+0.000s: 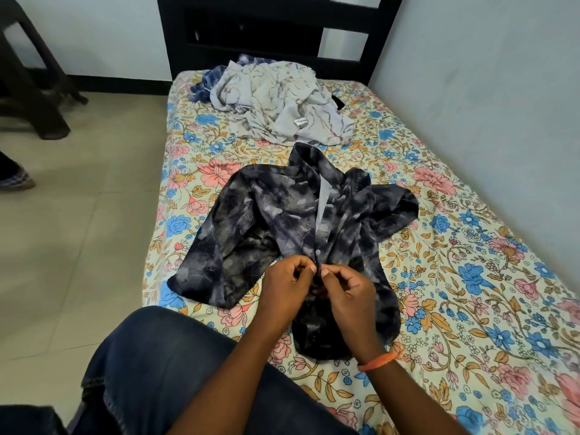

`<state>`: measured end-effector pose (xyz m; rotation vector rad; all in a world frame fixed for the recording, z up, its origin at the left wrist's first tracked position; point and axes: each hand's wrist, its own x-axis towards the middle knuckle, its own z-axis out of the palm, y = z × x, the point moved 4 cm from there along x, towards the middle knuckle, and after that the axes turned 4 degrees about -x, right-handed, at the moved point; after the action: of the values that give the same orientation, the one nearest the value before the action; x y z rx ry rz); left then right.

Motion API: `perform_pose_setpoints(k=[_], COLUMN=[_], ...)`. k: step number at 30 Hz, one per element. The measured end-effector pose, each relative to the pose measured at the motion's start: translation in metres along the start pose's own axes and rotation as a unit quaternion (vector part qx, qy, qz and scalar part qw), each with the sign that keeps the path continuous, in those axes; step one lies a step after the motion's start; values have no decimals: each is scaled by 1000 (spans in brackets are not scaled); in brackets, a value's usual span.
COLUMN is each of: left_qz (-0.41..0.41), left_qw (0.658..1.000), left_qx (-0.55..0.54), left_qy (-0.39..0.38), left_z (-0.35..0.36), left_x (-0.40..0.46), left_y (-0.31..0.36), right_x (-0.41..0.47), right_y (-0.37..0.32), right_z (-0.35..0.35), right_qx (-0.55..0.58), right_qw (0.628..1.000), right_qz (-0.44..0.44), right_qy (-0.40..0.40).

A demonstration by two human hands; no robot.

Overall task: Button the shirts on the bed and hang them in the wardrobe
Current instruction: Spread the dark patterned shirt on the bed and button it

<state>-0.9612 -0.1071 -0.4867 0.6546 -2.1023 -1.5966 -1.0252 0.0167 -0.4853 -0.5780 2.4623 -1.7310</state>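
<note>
Head view, sole view inspected. The dark navy-and-grey marbled fabric shirt point(282, 233) lies spread front-up on the floral-print bed sheet point(470, 277), collar toward the black slatted headboard point(273, 29), hem toward me. My left hand point(284, 288) and right hand point(346, 293) meet at the placket in the lower half of the shirt; each grip is narrow, fingertips pinching the front edges, apparently working one button. The button itself is too small to confirm. Above the hands the placket gapes and pale lining shows, so I judge the upper buttons not yet done.

Handling assessment: the cloth appears thin, light and limp, creasing freely; it should slip and bunch rather than resist. I would hold close beside each buttonhole, keeping the edge taut.

A crumpled pale grey marbled shirt point(282, 105) lies heaped near the headboard, apart from the dark one. No wardrobe is in view.
</note>
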Motion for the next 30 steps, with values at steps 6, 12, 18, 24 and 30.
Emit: perform_pose_setpoints(k=[6, 12, 18, 24, 30], left_qz=[-14, -24, -27, 26, 46], left_qw=[1000, 998, 998, 999, 994], left_qx=[-13, -25, -50, 14, 92], left_qy=[-16, -46, -33, -17, 21], left_z=[2, 2, -1, 0, 0], left_x=[1, 2, -1, 1, 6], left_y=[-3, -3, 5, 4, -5], right_x=[2, 4, 4, 3, 4], right_y=[1, 5, 5, 1, -2], right_z=[-2, -3, 0, 0, 1], right_qx=[106, 83, -35, -85, -100], right_qw=[990, 992, 999, 994, 990], right_qz=[92, 91, -4, -63, -97], right_qy=[-27, -28, 0, 10, 13])
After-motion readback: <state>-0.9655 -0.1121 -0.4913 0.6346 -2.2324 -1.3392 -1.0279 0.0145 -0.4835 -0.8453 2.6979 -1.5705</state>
